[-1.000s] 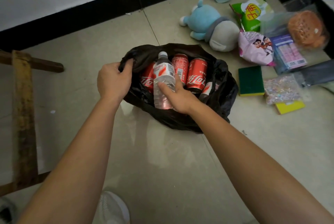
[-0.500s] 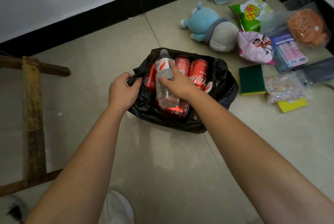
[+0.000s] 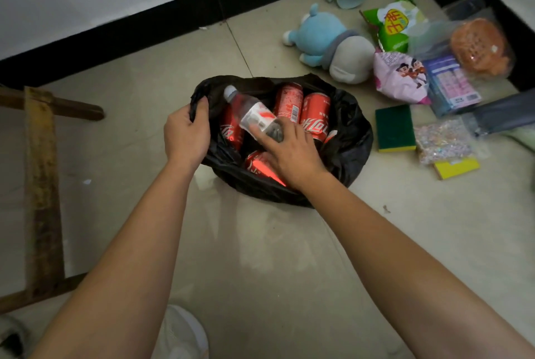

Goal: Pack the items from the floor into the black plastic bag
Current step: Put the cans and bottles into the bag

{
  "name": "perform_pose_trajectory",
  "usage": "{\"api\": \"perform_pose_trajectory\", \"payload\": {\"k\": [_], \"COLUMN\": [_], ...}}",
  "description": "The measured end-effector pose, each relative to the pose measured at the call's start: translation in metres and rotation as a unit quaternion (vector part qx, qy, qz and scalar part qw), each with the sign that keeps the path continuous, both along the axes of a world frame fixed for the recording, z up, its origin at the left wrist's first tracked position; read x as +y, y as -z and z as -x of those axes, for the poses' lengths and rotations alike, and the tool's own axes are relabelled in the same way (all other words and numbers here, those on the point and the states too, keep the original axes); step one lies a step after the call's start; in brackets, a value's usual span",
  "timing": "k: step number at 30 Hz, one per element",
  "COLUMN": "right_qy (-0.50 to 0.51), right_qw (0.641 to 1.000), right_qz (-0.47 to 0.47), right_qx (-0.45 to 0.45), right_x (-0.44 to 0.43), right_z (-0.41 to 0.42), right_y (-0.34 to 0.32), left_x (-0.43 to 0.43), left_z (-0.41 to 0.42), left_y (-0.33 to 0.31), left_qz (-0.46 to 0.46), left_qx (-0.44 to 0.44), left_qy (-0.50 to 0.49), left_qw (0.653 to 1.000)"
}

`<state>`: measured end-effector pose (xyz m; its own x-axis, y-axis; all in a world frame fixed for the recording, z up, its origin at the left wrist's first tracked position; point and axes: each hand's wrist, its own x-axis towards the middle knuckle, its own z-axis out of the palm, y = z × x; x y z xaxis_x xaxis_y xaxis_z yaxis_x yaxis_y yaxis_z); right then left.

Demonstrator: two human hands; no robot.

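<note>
My left hand (image 3: pixel 186 133) grips the rim of the black plastic bag (image 3: pixel 351 138). Inside lie several cans (image 3: pixel 315 115) & the water bottle (image 3: pixel 254 115), which my right hand (image 3: pixel 289 153) clasps. To the right, the plush toy (image 3: pixel 327 40), sponge (image 3: pixel 395 127), snack packs (image 3: pixel 399 78) etc. wait on the floor (image 3: pixel 260 243). I judge approx. half done.

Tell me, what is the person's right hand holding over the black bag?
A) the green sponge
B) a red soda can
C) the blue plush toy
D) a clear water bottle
D: the right hand grips the clear water bottle by its base. The bottle is tilted above the red cans inside the black plastic bag.
</note>
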<state>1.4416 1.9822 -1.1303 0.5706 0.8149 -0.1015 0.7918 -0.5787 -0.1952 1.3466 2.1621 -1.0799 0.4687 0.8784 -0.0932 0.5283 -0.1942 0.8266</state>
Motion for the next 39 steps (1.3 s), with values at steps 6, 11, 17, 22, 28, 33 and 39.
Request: {"api": "perform_pose_trajectory", "payload": {"k": [6, 11, 17, 22, 28, 33, 39], "right_qy": [0.041, 0.074, 0.073, 0.076, 0.170, 0.273, 0.308], "right_qw": [0.997, 0.988, 0.991, 0.992, 0.980, 0.961, 0.937], "right_qz": [0.013, 0.022, 0.042, -0.102, -0.033, -0.002, -0.043], "right_qx": [0.064, 0.137, 0.101, 0.021, -0.098, 0.042, 0.162], "right_x": [-0.020, -0.019, 0.002, -0.018, -0.067, -0.103, -0.101], "right_z": [0.023, 0.024, 0.019, 0.008, -0.033, -0.054, -0.048], "right_y": [0.020, 0.021, 0.017, -0.001, -0.009, 0.006, 0.032], "left_x": [-0.006, -0.016, -0.020, -0.036, -0.067, -0.083, -0.091], "left_z": [-0.001, 0.002, -0.007, -0.033, -0.066, -0.065, -0.057], "left_y": [-0.002, -0.006, -0.021, -0.054, -0.034, 0.033, 0.078], "left_qz": [-0.013, -0.087, -0.186, -0.360, -0.410, -0.261, -0.276], "left_qx": [0.026, 0.057, 0.073, 0.006, 0.050, 0.259, 0.320], "left_qy": [0.014, 0.009, 0.110, 0.103, 0.328, 0.452, 0.429], "left_qw": [0.999, 0.995, 0.973, 0.927, 0.850, 0.813, 0.798]}}
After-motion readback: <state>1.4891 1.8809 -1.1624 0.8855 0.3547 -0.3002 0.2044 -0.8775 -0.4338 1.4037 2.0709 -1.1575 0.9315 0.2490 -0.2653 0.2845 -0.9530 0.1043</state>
